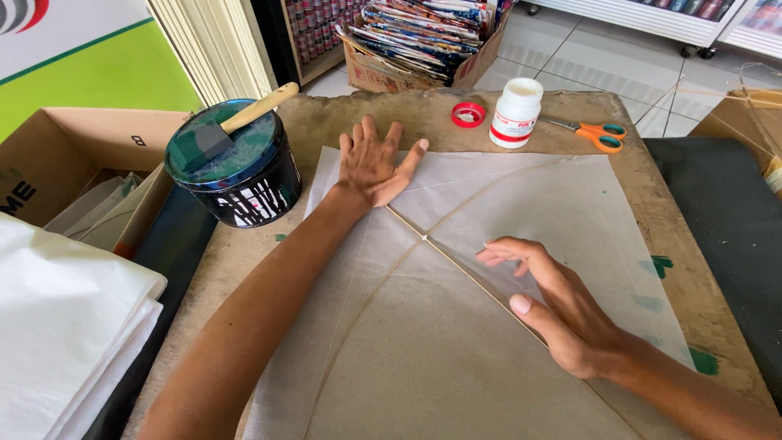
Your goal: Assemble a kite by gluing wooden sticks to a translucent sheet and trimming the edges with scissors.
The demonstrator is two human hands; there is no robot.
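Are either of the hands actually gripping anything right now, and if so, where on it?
Nothing is gripped. The left hand lies flat, fingers spread, on the top corner of the white paper sheet. The right hand rests on the sheet beside the thin diagonal stick.

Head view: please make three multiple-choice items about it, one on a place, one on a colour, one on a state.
1. Where is the brush?
A. on the black tub
B. on the paper
C. in the left hand

2. What colour are the handles of the scissors?
A. green
B. orange
C. blue

3. How is the left hand?
A. closed in a fist
B. gripping the bottle
C. flat, fingers spread, on the paper

Answers:
1 A, the brush lies across the tub's lid, handle pointing up and right.
2 B, both loops are orange.
3 C, the palm presses the paper's upper corner; the right hand also rests open on the paper, beside a thin stick.
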